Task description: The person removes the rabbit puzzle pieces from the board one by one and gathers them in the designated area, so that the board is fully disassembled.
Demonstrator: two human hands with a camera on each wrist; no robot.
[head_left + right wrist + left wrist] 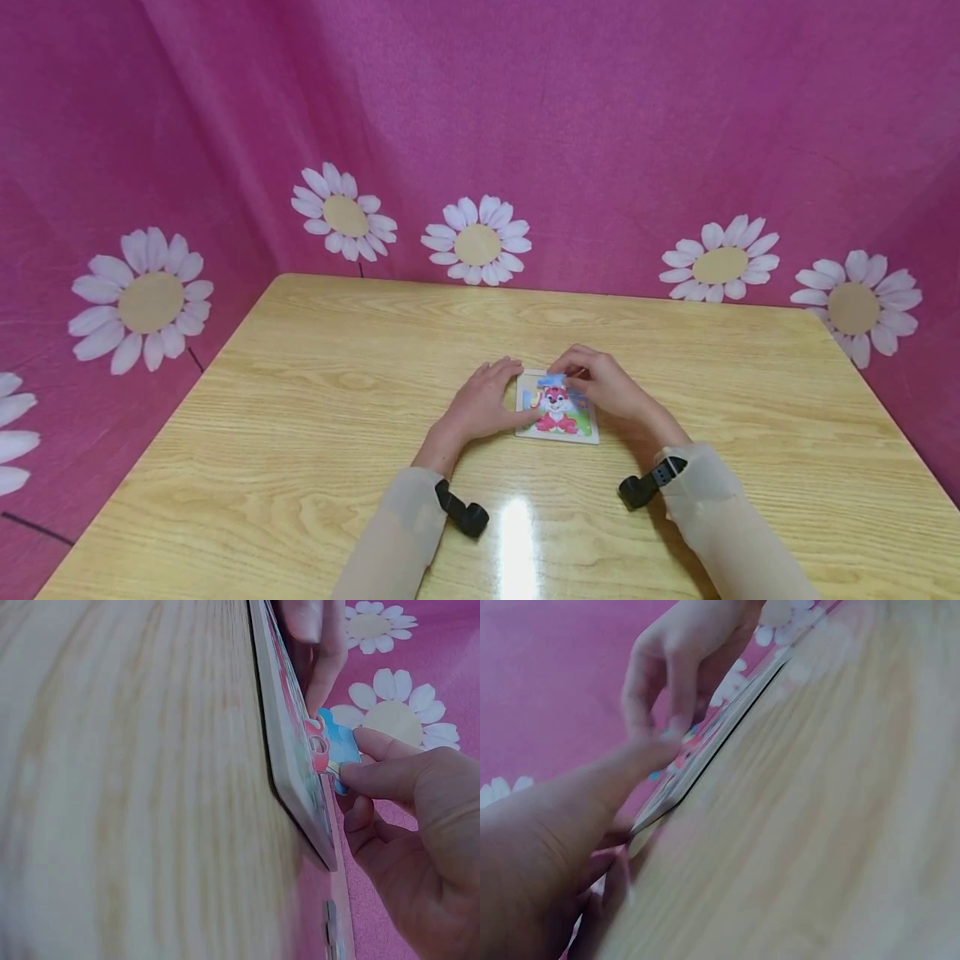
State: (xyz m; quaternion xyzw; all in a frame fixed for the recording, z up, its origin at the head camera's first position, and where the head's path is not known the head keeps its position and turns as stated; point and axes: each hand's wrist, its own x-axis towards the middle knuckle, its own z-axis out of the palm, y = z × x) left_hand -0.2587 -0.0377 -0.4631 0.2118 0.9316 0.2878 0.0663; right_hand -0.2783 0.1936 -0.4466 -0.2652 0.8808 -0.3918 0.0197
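Observation:
A small square jigsaw board [527, 429] with a pale frame and a pink cartoon animal picture lies on the table. My left hand [483, 402] holds its left side, the thumb reaching over the picture and the fingers at the edge. In the right wrist view, my right hand [427, 817] pinches a blue jigsaw piece [343, 742] with a red part, tilted up at the board's surface. From the head view, most of that piece is hidden by the right hand's fingers. Other pieces sit within the frame around the animal.
The wooden table [337, 358] runs to a pink curtain [570, 125] with white flowers behind it. A small flat object [331, 924], too blurred to identify, shows beyond the board in the right wrist view. Black straps with cameras [468, 518] sit on both wrists.

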